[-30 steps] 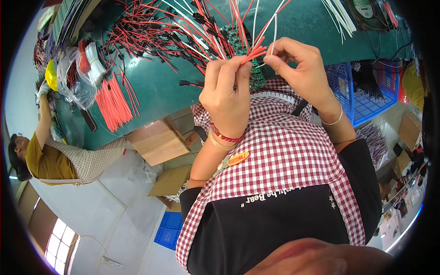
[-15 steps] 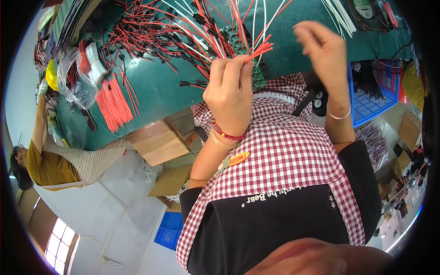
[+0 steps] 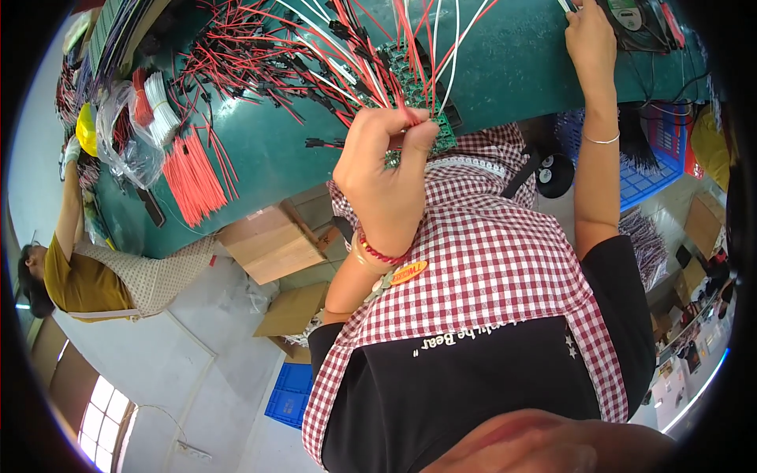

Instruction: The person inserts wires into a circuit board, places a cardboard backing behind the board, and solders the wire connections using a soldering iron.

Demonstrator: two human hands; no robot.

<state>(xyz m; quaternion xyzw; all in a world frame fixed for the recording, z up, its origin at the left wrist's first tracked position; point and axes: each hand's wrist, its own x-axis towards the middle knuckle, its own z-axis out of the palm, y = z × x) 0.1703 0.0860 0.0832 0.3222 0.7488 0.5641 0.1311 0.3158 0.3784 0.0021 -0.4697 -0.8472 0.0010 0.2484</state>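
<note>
Near the front edge of the bench, my left hand [image 3: 386,169] is closed in a pinch on red wires [image 3: 410,117]. Beside its fingertips lie green circuit boards [image 3: 447,130], with red and white wires rising from them. My right hand [image 3: 593,43] is stretched out to the far right. Its fingers are bent round white wires [image 3: 563,5], of which only a bit shows; the top of the picture cuts off the fingertips. To the left of my left hand spreads a large heap of red and black wires [image 3: 244,55] with black connectors.
On the green bench [image 3: 260,158] at left lie a bundle of cut red wires [image 3: 192,181], a white wire bundle [image 3: 160,110] and clear plastic bags [image 3: 130,150]. A dark device [image 3: 631,24] stands far right. Below are a blue crate [image 3: 646,177] and a cardboard box [image 3: 272,240]. A co-worker [image 3: 87,276] stands at left.
My right hand has moved up and right, away from my left hand, to the white wires. My left hand has turned slightly, and the red wire ends no longer stick out past its fingers.
</note>
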